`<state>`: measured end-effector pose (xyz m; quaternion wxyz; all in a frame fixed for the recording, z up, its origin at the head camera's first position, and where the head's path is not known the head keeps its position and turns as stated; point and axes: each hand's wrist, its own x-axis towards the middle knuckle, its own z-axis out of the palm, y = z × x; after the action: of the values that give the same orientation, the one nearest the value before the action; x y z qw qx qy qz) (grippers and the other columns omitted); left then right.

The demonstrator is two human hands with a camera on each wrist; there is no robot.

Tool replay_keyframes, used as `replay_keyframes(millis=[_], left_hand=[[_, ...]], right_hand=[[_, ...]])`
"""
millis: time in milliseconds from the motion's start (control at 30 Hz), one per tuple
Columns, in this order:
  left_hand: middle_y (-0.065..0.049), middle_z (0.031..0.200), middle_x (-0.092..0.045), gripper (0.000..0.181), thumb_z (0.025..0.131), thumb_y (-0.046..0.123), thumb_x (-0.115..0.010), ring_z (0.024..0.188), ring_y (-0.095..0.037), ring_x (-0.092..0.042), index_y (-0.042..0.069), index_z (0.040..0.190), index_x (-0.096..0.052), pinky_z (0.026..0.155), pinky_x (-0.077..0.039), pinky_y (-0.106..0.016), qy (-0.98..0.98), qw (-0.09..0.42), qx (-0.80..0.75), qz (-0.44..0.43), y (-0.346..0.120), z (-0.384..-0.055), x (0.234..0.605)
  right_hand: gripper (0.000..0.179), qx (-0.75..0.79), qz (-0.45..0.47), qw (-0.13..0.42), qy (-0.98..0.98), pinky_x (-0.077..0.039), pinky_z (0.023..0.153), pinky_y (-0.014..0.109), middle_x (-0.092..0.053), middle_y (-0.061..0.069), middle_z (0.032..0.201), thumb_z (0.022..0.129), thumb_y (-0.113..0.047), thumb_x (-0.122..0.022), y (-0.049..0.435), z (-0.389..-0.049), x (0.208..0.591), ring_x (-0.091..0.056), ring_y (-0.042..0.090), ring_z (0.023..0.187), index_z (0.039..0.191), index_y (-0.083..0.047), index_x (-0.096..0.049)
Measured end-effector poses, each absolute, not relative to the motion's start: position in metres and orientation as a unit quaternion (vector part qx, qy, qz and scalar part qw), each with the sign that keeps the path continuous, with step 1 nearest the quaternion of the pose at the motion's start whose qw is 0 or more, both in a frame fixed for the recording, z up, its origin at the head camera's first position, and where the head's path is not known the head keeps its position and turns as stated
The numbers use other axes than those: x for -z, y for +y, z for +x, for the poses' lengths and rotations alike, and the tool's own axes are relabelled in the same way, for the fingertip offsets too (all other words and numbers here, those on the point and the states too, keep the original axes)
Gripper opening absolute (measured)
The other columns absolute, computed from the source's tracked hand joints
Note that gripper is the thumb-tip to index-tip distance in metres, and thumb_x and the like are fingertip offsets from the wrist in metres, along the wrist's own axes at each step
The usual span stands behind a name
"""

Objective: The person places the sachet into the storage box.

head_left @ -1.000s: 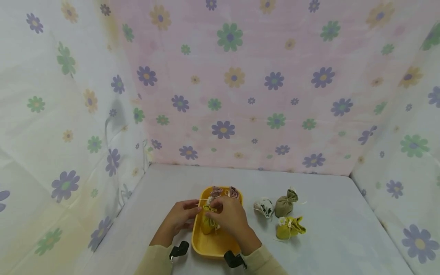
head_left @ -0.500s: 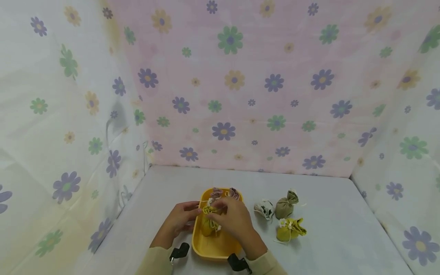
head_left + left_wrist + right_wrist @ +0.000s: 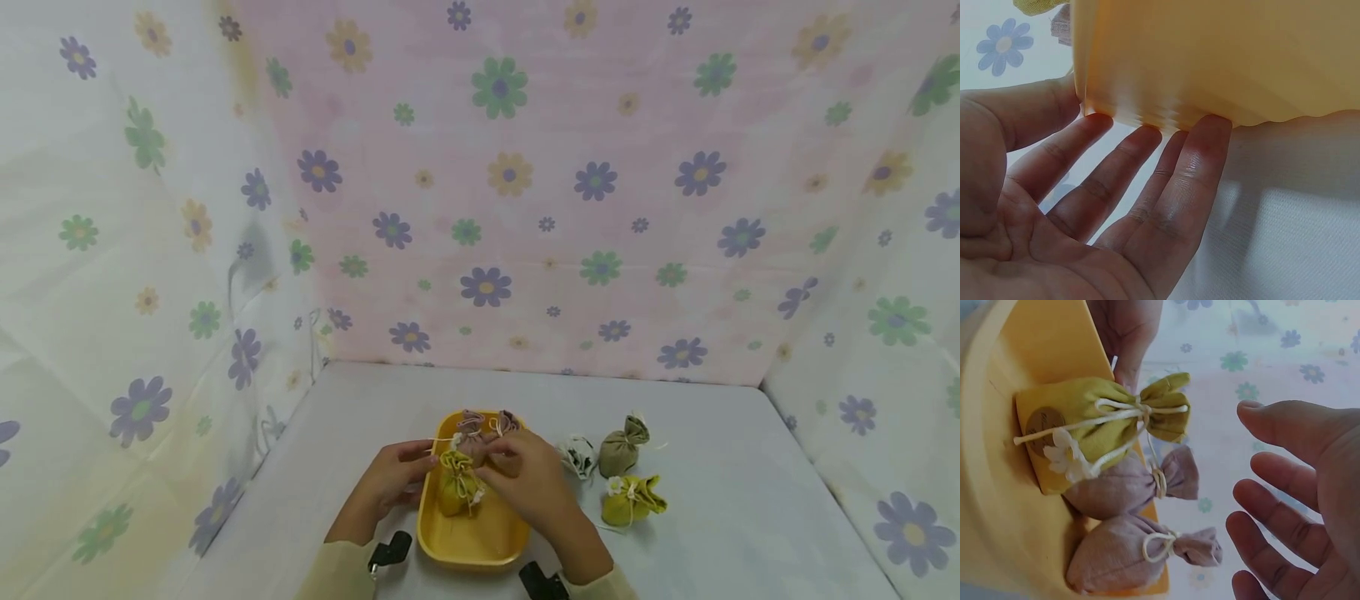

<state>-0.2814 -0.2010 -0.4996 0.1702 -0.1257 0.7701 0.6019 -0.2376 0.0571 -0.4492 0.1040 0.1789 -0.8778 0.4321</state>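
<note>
A mustard-yellow drawstring pouch [image 3: 456, 495] stands in the yellow tray [image 3: 474, 548], with a white cord, a small white flower and a round brown label. Behind it in the tray are two mauve drawstring pouches; the right wrist view shows the nearer mauve pouch [image 3: 1119, 553] with its cord looped at the neck. My left hand [image 3: 388, 477] holds the tray's left side, thumb at the rim and fingertips against the outer wall [image 3: 1160, 75]. Fingers spread and holding nothing, my right hand [image 3: 1310, 506] hovers just right of the yellow pouch, over the tray.
Right of the tray on the white table [image 3: 720, 467] lie a white patterned pouch [image 3: 577, 456], an olive-brown pouch [image 3: 618, 452] and a second yellow pouch [image 3: 627, 502] with a flower. Flower-printed cloth walls [image 3: 555, 267] enclose the table's back and sides.
My right hand has let go of the yellow pouch's neck and drawn back to the right, uncovering more of the mauve pouches. The left hand stays at the tray's side.
</note>
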Motion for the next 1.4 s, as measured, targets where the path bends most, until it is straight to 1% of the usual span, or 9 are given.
replay_keyframes(millis=[200, 367, 467, 600, 700, 833, 1000, 1167, 1400], left_hand=[[-0.016, 0.142, -0.064, 0.057, 0.093, 0.036, -0.077, 0.106, -0.022, -0.073, 0.014, 0.144, -0.061, 0.079, -0.065, -0.041, 0.772, 0.169, -0.600, -0.125, -0.202, -0.283, 0.501], [-0.015, 0.143, -0.064, 0.059, 0.092, 0.039, -0.078, 0.105, -0.021, -0.073, 0.015, 0.144, -0.061, 0.079, -0.064, -0.041, 0.772, 0.172, -0.599, -0.126, -0.202, -0.283, 0.503], [-0.016, 0.143, -0.063, 0.060, 0.093, 0.037, -0.078, 0.105, -0.021, -0.073, 0.014, 0.145, -0.060, 0.079, -0.064, -0.041, 0.771, 0.174, -0.600, -0.123, -0.203, -0.283, 0.503], [-0.016, 0.143, -0.063, 0.057, 0.095, 0.034, -0.076, 0.105, -0.021, -0.073, 0.012, 0.145, -0.059, 0.078, -0.065, -0.041, 0.769, 0.175, -0.604, -0.116, -0.203, -0.283, 0.504], [-0.016, 0.143, -0.063, 0.056, 0.096, 0.033, -0.075, 0.105, -0.021, -0.073, 0.012, 0.145, -0.060, 0.078, -0.065, -0.041, 0.769, 0.175, -0.604, -0.116, -0.202, -0.283, 0.503], [-0.017, 0.143, -0.063, 0.056, 0.096, 0.032, -0.075, 0.105, -0.022, -0.074, 0.011, 0.145, -0.059, 0.078, -0.065, -0.041, 0.768, 0.171, -0.605, -0.118, -0.201, -0.284, 0.503], [-0.017, 0.144, -0.063, 0.055, 0.095, 0.032, -0.076, 0.104, -0.021, -0.074, 0.012, 0.145, -0.060, 0.078, -0.065, -0.041, 0.767, 0.167, -0.607, -0.124, -0.200, -0.283, 0.504], [-0.017, 0.143, -0.063, 0.055, 0.095, 0.032, -0.076, 0.102, -0.021, -0.074, 0.013, 0.144, -0.060, 0.078, -0.065, -0.040, 0.768, 0.166, -0.604, -0.130, -0.200, -0.282, 0.505], [-0.016, 0.145, -0.062, 0.057, 0.095, 0.034, -0.076, 0.102, -0.020, -0.074, 0.013, 0.146, -0.059, 0.078, -0.065, -0.040, 0.766, 0.171, -0.604, -0.136, -0.200, -0.283, 0.504]], right_hand=[[0.027, -0.421, 0.169, 0.146, -0.879, -0.060, 0.092, 0.041, -0.073, -0.009, 0.109, 0.082, -0.032, -0.090, 0.071, -0.231, 0.447, -0.066, 0.009, 0.107, 0.105, -0.027, -0.077], [0.029, -0.400, 0.160, 0.171, -0.886, -0.059, 0.091, 0.040, -0.071, -0.014, 0.108, 0.081, -0.031, -0.090, 0.080, -0.228, 0.451, -0.065, 0.005, 0.104, 0.107, -0.028, -0.077], [0.029, -0.391, 0.153, 0.182, -0.889, -0.059, 0.092, 0.043, -0.070, -0.017, 0.107, 0.080, -0.032, -0.091, 0.086, -0.226, 0.452, -0.066, 0.007, 0.104, 0.106, -0.026, -0.078], [0.029, -0.377, 0.143, 0.207, -0.891, -0.056, 0.092, 0.048, -0.071, -0.015, 0.106, 0.077, -0.032, -0.093, 0.098, -0.225, 0.453, -0.067, 0.011, 0.104, 0.101, -0.025, -0.078], [0.030, -0.368, 0.130, 0.227, -0.892, -0.058, 0.090, 0.046, -0.071, -0.015, 0.106, 0.076, -0.030, -0.094, 0.110, -0.226, 0.453, -0.067, 0.010, 0.103, 0.099, -0.029, -0.076], [0.029, -0.378, 0.112, 0.231, -0.890, -0.061, 0.087, 0.041, -0.071, -0.013, 0.108, 0.077, -0.026, -0.093, 0.127, -0.227, 0.453, -0.068, 0.010, 0.103, 0.100, -0.028, -0.076], [0.030, -0.365, 0.095, 0.250, -0.892, -0.059, 0.089, 0.047, -0.072, -0.007, 0.109, 0.077, -0.025, -0.094, 0.146, -0.227, 0.457, -0.068, 0.016, 0.105, 0.101, -0.022, -0.077], [0.031, -0.339, 0.105, 0.287, -0.889, -0.059, 0.086, 0.051, -0.073, -0.003, 0.105, 0.073, -0.016, -0.095, 0.162, -0.226, 0.467, -0.070, 0.021, 0.103, 0.098, -0.015, -0.078], [0.032, -0.332, 0.118, 0.314, -0.882, -0.056, 0.092, 0.058, -0.074, 0.004, 0.113, 0.070, -0.012, -0.096, 0.179, -0.222, 0.473, -0.069, 0.031, 0.111, 0.097, -0.014, -0.078]])
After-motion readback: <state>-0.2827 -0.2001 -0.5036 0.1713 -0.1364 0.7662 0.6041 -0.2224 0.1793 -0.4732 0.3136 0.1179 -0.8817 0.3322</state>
